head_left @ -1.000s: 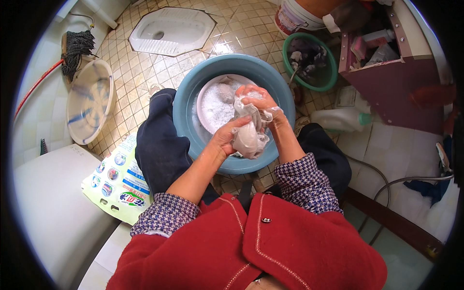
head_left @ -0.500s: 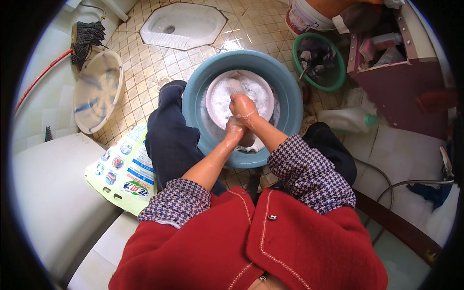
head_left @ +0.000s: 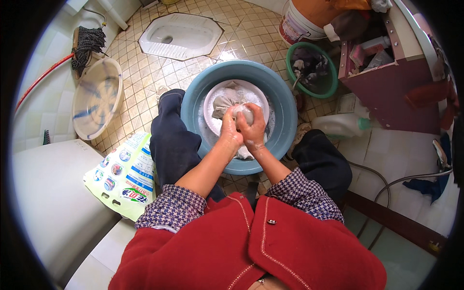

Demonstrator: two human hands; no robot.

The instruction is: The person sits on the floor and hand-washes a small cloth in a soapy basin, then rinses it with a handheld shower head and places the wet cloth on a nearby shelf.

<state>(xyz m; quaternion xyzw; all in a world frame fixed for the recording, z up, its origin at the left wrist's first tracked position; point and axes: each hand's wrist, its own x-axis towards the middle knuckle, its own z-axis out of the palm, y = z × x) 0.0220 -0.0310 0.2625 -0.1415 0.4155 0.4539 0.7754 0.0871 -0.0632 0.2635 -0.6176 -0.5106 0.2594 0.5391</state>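
Observation:
A wet, greyish-beige cloth (head_left: 223, 103) is bunched up over a small pale pink basin (head_left: 207, 113) of white suds. My left hand (head_left: 229, 128) and my right hand (head_left: 254, 126) come together at its near end, both closed around the soapy bundle. Foam clings to my fingers, and part of the cloth hides between my palms. The small basin sits inside a large blue tub (head_left: 194, 92), which stands between my legs. Below my wrists, a piece of white fabric (head_left: 244, 153) shows at the tub's near side.
A green basin (head_left: 333, 89) with dark laundry and a white bucket (head_left: 295, 24) stand at right. A plastic bottle (head_left: 336, 124) lies beside my leg. At left are a beige basin (head_left: 118, 94) and a pale green bag (head_left: 104, 186). A squat toilet (head_left: 198, 34) lies beyond the tub.
My hands, formerly crossed with the right fist over the left, now sit side by side gripping the bundle. More of the greyish cloth shows above the suds. The view has shifted slightly.

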